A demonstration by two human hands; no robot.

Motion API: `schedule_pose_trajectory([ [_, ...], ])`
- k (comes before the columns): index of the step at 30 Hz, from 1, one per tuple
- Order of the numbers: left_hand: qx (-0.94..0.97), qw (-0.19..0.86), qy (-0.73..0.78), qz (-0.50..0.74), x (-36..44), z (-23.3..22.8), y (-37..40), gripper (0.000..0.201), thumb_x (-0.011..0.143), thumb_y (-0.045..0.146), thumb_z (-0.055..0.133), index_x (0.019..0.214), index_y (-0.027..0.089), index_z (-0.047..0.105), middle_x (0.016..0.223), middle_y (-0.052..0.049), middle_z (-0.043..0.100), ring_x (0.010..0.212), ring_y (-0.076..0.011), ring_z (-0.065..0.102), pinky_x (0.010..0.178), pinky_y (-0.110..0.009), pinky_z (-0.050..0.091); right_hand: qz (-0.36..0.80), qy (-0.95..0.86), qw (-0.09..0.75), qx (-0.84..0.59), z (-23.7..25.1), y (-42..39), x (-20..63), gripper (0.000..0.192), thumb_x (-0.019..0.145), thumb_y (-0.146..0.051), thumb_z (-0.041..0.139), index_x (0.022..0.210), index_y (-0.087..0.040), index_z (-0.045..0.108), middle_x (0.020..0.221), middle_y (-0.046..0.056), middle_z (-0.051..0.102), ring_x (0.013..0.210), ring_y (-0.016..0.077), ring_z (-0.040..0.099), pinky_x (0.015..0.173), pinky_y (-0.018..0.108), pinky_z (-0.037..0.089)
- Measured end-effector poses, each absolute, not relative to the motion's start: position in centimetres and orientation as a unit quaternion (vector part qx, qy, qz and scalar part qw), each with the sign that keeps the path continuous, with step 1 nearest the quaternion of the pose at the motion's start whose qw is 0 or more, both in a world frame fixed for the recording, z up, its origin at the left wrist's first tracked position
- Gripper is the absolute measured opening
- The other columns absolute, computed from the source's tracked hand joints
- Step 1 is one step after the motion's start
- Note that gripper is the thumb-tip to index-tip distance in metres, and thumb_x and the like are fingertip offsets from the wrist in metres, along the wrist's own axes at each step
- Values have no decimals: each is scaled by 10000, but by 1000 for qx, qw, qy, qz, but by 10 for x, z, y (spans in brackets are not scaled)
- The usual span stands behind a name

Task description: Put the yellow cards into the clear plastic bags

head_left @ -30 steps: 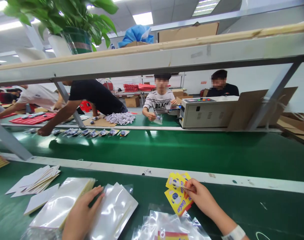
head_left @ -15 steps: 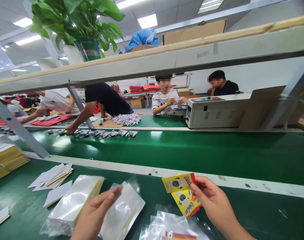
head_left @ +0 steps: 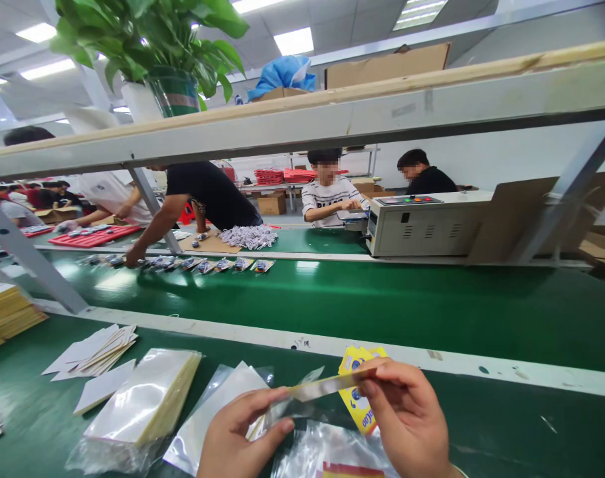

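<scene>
Just before the white rail (head_left: 432, 358), both hands now meet: left hand (head_left: 237, 431) has risen to pinch a clear sleeve (head_left: 307, 392), right hand (head_left: 406, 418) fingers clamp yellow cards (head_left: 354, 398); insertion looks under way.

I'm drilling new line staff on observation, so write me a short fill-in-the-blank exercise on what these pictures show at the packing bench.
1. The left hand and the right hand together hold a clear plastic ____.
2. The printed cards behind the right hand are mostly ____ in colour.
3. The belt beyond the white rail is ____ in colour.
4. On the overhead shelf at upper left stands a potted ____.

Missing words: bag; yellow; green; plant
</scene>
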State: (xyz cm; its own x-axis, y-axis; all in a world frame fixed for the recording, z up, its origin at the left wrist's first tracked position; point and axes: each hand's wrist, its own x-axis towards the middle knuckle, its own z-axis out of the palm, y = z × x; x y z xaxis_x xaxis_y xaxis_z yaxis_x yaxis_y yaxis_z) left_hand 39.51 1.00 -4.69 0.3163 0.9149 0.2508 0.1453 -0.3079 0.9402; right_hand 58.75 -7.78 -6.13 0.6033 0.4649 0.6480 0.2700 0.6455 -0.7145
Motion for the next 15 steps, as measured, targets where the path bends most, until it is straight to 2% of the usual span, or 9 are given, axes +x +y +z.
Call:
schedule_pose_trajectory([
  [4,689,447,374,431,394,-48,10,213,594,407,843,788,323,820,830,-53,811,787,-242,744,785,-295,594,66,-469,776,-417,-64,-76,589,209,889,-126,612,1011,-295,629,895,37,687,813,171,683,689,274,587],
  [11,743,407,338,410,385,-52,15,194,676,390,797,858,323,809,875,-31,817,822,-207,756,794,-259,596,-24,-682,621,-385,-46,-70,602,417,871,13,430,1167,-260,537,918,55,672,816,188,633,710,348,533],
  [13,760,406,320,394,383,-52,16,186,699,357,787,883,338,804,884,-21,817,823,-200,759,783,-246,598,-63,-724,554,-406,-41,-70,598,368,866,-18,434,1128,-243,560,910,60,667,794,193,617,698,356,519],
  [15,775,402,308,378,383,-54,15,180,723,346,772,901,350,799,897,-19,816,834,-199,758,783,-246,599,-91,-760,471,-439,-37,-70,592,179,887,-186,522,1032,-235,616,994,89,665,886,251,611,751,426,506],
])
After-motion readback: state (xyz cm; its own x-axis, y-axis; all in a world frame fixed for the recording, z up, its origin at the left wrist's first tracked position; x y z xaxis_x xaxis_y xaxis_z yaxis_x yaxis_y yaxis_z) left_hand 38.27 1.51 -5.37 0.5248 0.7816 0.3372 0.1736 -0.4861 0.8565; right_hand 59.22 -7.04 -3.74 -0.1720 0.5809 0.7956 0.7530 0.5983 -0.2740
